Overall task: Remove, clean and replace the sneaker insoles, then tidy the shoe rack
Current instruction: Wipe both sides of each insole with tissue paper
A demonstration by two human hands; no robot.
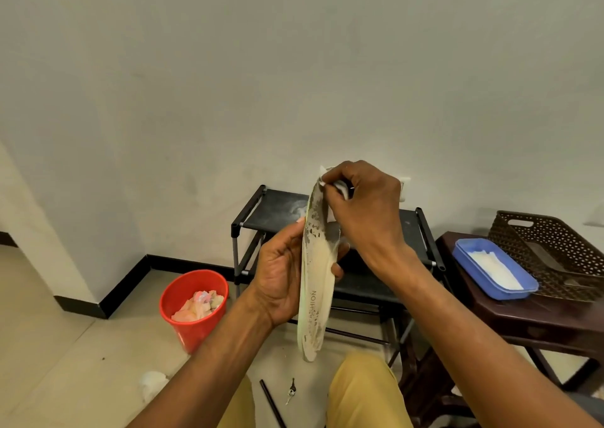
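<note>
Mustard-yellow trouser knees [362, 391] fill the 6 o'clock edge of the view, with both bare forearms reaching up from them to the middle. The left hand [281, 274] grips the insole [315, 284] round its waist, fingers curled behind it and thumb along its near edge. It holds the insole almost upright, heel end down. The insole is a long, narrow, rounded strip of pale cream foam. Its face is worn smooth in the middle, and dark flaked patches show near both ends, with the word FASHION printed toward the heel. At its 12 o'clock end the right hand [366, 208] pinches a small white wipe [341, 187] against the toe, so the hands are both clamped on things and meet at the insole. Behind them stands the shoe rack [274, 212], made of black tubes with a dusty black fabric shelf. On the pale tiled floor [65, 346] at 8 o'clock sits a round red plastic bucket [192, 333] holding crumpled pinkish rags. A white crumpled tissue [152, 383] lies at 7 o'clock, and a small key [291, 390] and a thin dark rod [271, 401] lie between the knees. At 3 o'clock a glossy dark brown worktop [539, 316] carries a shallow blue plastic tray [464, 248] with something white inside. Touching its far side is a brown perforated basket [555, 248].
</note>
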